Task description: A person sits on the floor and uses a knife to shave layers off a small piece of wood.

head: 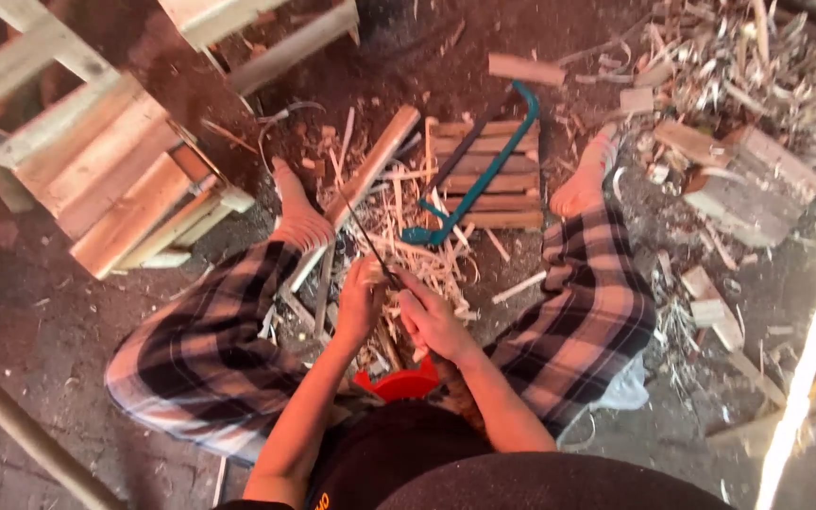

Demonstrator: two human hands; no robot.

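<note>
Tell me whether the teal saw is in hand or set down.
Set down: the teal bow saw lies flat across a small slatted wooden panel, away from both hands.

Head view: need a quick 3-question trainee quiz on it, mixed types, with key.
1. True or false: the teal bow saw is held in the right hand.
2. Multiple choice: what lies under the bow saw? A) a slatted wooden panel B) a metal tray C) a folded cloth
3. Fill in: both hands, the left hand included, are closed around a thin dark ____ that slants up to the left over the wood shavings.

Key
1. False: the saw lies on the ground, away from both hands.
2. A, the slatted wooden panel.
3. Blade, or thin rod; its exact kind is hard to tell.
</note>
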